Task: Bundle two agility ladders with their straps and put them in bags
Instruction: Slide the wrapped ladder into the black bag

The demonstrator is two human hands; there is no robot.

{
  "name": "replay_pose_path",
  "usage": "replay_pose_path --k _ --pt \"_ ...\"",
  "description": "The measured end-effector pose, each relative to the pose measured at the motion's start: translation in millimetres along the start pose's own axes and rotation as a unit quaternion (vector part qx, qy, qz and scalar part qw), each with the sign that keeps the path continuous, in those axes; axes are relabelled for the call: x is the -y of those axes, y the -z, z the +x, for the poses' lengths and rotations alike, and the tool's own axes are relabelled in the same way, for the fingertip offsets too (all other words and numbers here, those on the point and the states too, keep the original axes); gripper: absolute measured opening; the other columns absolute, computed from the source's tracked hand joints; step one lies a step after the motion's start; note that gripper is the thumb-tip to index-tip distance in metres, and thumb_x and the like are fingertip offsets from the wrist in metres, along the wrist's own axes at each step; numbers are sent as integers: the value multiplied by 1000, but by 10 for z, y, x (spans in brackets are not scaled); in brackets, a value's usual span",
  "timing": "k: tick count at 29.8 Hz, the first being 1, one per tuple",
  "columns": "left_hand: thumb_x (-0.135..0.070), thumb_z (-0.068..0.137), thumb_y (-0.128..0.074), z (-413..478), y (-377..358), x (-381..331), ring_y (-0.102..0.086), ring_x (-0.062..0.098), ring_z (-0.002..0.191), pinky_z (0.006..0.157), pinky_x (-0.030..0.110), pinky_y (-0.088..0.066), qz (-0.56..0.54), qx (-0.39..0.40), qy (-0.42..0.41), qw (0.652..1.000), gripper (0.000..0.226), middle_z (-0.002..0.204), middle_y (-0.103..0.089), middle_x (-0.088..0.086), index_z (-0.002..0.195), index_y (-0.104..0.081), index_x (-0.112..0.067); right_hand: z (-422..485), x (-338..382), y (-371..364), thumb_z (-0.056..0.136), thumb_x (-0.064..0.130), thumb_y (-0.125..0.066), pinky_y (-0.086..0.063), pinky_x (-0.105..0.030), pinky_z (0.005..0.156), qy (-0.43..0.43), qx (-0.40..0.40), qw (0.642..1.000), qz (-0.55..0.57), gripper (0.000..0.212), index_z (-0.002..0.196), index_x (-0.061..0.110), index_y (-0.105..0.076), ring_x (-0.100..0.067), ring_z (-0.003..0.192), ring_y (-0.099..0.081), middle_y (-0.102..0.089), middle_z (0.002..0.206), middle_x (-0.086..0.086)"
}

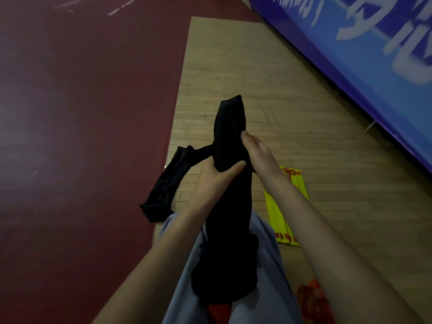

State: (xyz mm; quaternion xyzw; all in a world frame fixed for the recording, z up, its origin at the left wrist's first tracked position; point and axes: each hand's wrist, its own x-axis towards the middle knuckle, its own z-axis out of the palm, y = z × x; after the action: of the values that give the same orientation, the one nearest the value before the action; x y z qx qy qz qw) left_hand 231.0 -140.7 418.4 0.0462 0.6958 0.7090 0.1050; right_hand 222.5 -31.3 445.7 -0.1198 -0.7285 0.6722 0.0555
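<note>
A long black bag (pixel 230 202) stands upright in the middle of the head view, its lower end bunched on my lap. My left hand (pixel 214 177) grips the bag from the left, thumb across its front. My right hand (pixel 257 152) holds it from the right, a little higher. What is inside the bag is hidden. A second black bag (pixel 167 183) lies on the floor to the left, its strap reaching towards the held one. A yellow agility ladder bundle (pixel 284 206) with a red strap lies on the wooden floor to the right, partly behind my right forearm.
A strip of wooden floor (pixel 233 61) runs ahead, with dark red flooring (pixel 81 101) on its left. A blue banner board (pixel 350 43) slants along the right side. A red mesh object (pixel 313 300) lies at the bottom right beside my leg.
</note>
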Motion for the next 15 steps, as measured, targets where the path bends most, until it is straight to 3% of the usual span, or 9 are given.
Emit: replay_pose_path --k 2,3,5,7,9,11,13,15 --pt "-15 81 -70 -83 37 56 -65 6 89 79 19 -54 7 -5 3 1000 31 96 -67 -4 110 -59 -12 25 -14 -144 100 29 -35 -43 -15 80 12 7 1000 -6 36 120 8 -55 -11 100 -55 -59 110 -3" --pt "-15 81 -70 -111 65 101 -66 10 92 82 24 -54 1 -9 14 1000 34 100 -68 0 113 -59 -9 8 -70 -185 100 28 -33 -42 -9 74 22 -5 1000 -16 36 120 6 -56 -9 96 -55 -58 106 -1" --pt "-17 81 -71 -151 126 159 -66 18 95 86 32 -54 -13 -10 37 999 34 102 -69 7 112 -61 -7 -41 -245 -229 101 23 -33 -41 -2 61 33 -26 999 -14 30 107 11 -59 -1 79 -57 -60 93 2" --pt "-13 80 -71 -183 127 186 -66 17 90 79 24 -55 -16 0 49 999 27 95 -68 4 105 -60 -12 -70 -371 -230 100 20 -35 -43 -4 60 23 -48 999 3 26 99 14 -60 2 72 -57 -62 83 4" --pt "-7 81 -68 -266 122 233 -66 12 87 70 15 -53 -23 19 52 998 26 91 -67 0 104 -57 -12 -87 -413 -219 100 19 -36 -45 -7 64 23 -70 997 7 25 95 16 -61 -1 74 -57 -62 79 8" --pt "-8 84 -66 -374 140 348 -65 15 97 73 15 -54 -43 54 86 994 33 104 -66 5 115 -53 -9 -103 -403 -196 100 20 -37 -46 -13 72 21 -73 997 26 25 96 17 -61 -3 79 -58 -63 84 7" --pt "-18 86 -64 -450 154 441 -61 19 106 75 16 -53 -56 76 153 984 41 118 -62 8 123 -51 -8 -113 -436 -195 100 23 -36 -47 -22 85 5 -52 998 46 26 105 16 -61 -9 92 -60 -65 97 1" --pt "-20 86 -64 -432 124 498 -62 17 101 76 16 -52 -61 71 171 981 37 118 -63 9 121 -54 -9 -143 -485 -189 99 30 -37 -43 -31 100 -12 -24 999 45 32 114 14 -60 -15 110 -57 -63 114 -3"
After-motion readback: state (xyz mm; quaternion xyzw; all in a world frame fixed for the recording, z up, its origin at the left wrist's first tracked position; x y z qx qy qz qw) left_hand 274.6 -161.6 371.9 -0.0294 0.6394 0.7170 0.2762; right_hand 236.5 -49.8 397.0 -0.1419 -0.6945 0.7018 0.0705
